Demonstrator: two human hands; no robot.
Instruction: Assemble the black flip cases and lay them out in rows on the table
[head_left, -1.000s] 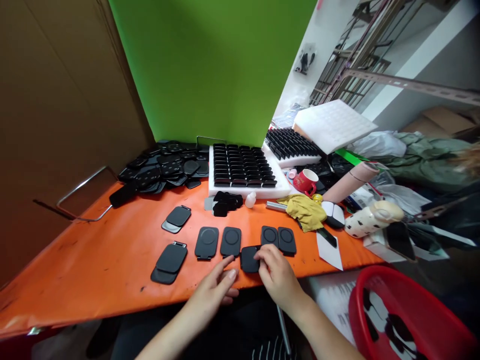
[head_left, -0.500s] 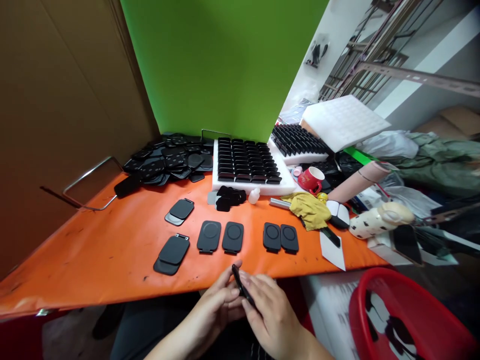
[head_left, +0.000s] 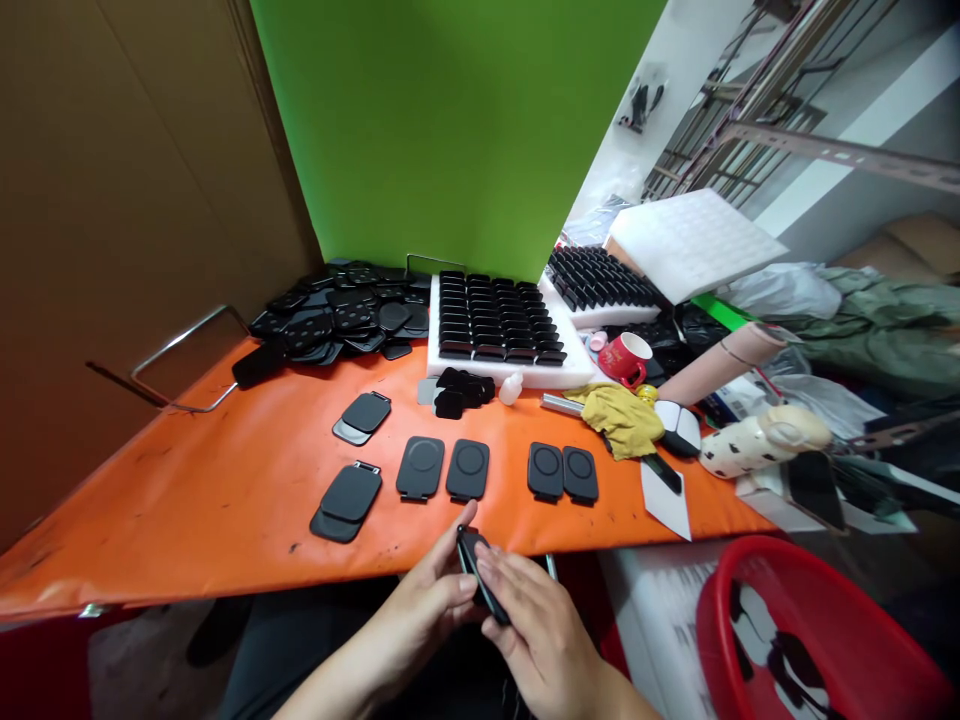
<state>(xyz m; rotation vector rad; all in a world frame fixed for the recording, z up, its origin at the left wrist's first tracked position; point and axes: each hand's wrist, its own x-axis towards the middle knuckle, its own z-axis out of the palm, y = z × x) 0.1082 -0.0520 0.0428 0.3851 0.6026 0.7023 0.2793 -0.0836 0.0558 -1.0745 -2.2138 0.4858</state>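
Observation:
Just off the table's front edge, both hands hold a black folding charger pad, tilted on edge, its two leaves slightly apart. Fingers of my left hand grip it from the left, thumb on its near side. My right hand presses its fingers along the right face. Beyond them lie two grey-black charger pads with ring marks, a left one and a right one. Another ringed pair sits further right, side by side. To the left, two pads, one nearer and one farther, lie with their leaves offset.
A white foam tray of upright black pieces stands at the back of the orange table, beside a heap of black plates. A small bottle, yellow cloth and red mug stand rightward. A red basin is at lower right.
The charger pad in my hands has turned and its leaves have parted slightly, showing more of its face. My right fingers have shifted along it. The things on the table stay put.

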